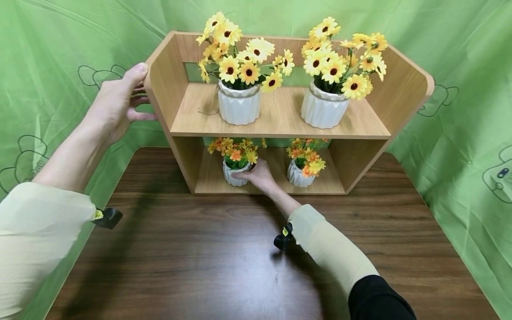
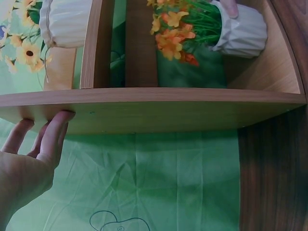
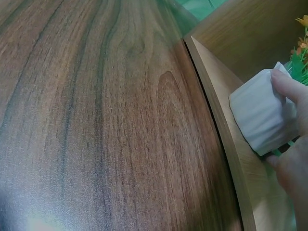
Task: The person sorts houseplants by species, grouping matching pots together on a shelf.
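Note:
In the head view my right hand (image 1: pixel 262 175) grips a small white flower pot (image 1: pixel 236 178) with orange and yellow flowers, on the lower level of a wooden shelf (image 1: pixel 280 133). The right wrist view shows the thumb across the front of this white pot (image 3: pixel 262 113), the other fingers mostly hidden behind it. My left hand (image 1: pixel 120 100) is at the shelf's left side panel (image 1: pixel 166 84). In the left wrist view its extended fingers (image 2: pixel 55 134) touch the outer face of that panel.
On the upper level stand two larger white pots (image 1: pixel 240 104) (image 1: pixel 325 106) with yellow daisy-like flowers. A second small pot (image 1: pixel 299 174) is at the lower right. The shelf stands on a dark wood table (image 1: pixel 224 249), with green cloth (image 1: pixel 460 133) around it.

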A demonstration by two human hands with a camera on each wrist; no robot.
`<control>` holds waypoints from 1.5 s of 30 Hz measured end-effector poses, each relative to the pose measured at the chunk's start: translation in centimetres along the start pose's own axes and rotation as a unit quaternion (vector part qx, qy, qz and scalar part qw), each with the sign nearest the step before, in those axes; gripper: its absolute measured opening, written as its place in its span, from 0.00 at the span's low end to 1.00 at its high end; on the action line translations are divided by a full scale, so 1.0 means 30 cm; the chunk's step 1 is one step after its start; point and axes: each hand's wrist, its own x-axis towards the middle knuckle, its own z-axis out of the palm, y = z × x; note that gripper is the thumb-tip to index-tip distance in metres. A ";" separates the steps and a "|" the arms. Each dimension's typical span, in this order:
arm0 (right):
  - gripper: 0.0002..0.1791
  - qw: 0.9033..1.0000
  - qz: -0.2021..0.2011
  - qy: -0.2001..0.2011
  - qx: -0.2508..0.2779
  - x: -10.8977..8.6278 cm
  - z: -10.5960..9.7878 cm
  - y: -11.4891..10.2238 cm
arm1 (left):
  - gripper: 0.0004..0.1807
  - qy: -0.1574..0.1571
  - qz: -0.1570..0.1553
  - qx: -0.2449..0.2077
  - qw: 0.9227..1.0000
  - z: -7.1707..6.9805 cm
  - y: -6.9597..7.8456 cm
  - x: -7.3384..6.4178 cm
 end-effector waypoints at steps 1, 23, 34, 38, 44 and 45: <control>0.45 1.000 0.003 0.000 0.002 -0.001 0.000 0.002 | 0.22 0.000 -0.001 0.001 1.000 0.001 0.000 0.000; 0.48 0.999 0.025 -0.023 -0.023 0.005 0.005 0.015 | 0.31 0.004 -0.003 0.005 1.000 0.000 -0.003 0.001; 0.47 0.998 -0.004 -0.039 -0.050 -0.014 -0.003 0.037 | 0.30 0.019 0.006 0.026 0.999 0.008 -0.006 -0.004; 0.48 0.998 -0.023 -0.033 -0.056 -0.036 -0.018 0.044 | 0.28 0.029 0.009 0.041 0.999 0.012 -0.008 -0.008; 0.44 0.996 -0.019 -0.035 -0.080 -0.070 -0.038 0.042 | 0.24 0.053 0.037 0.052 0.997 0.023 -0.020 -0.018; 0.44 0.996 -0.015 -0.035 -0.084 -0.075 -0.041 0.039 | 0.23 0.061 0.043 0.055 0.996 0.027 -0.023 -0.020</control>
